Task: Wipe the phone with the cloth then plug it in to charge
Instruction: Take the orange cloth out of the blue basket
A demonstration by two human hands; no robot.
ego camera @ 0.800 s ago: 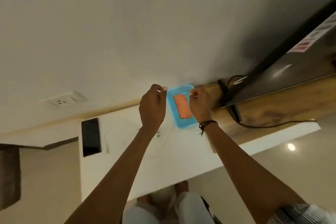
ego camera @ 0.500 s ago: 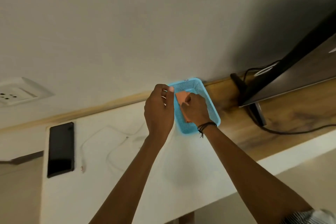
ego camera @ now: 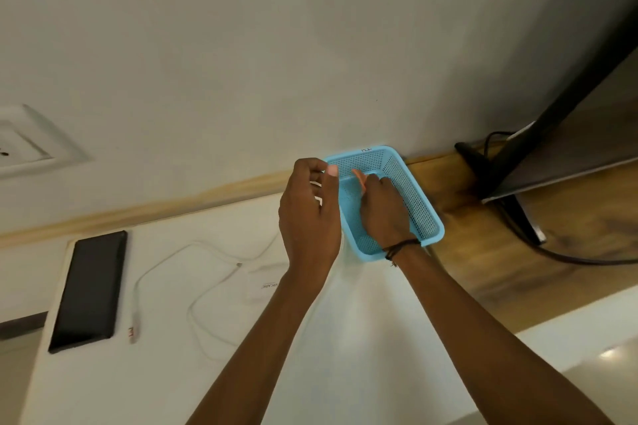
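The phone (ego camera: 90,290), a flat black slab with a glossy unlit screen, lay face up at the left edge of the smooth white tabletop (ego camera: 345,355). Just beside it curled a thin white charging cable (ego camera: 193,286). An orange cloth (ego camera: 359,177) showed only as a sliver inside the perforated blue plastic basket (ego camera: 414,197), pinched in the closed right hand (ego camera: 383,207). The left hand (ego camera: 309,214) hovered beside the basket's rim, fingers loosely curled, holding nothing visible.

A white tabletop (ego camera: 345,355) carries a flat black rectangular phone (ego camera: 89,290) at nine o'clock, a looped white charging cable (ego camera: 193,290) centrally, and a blue perforated plastic basket (ego camera: 411,197) at one o'clock.
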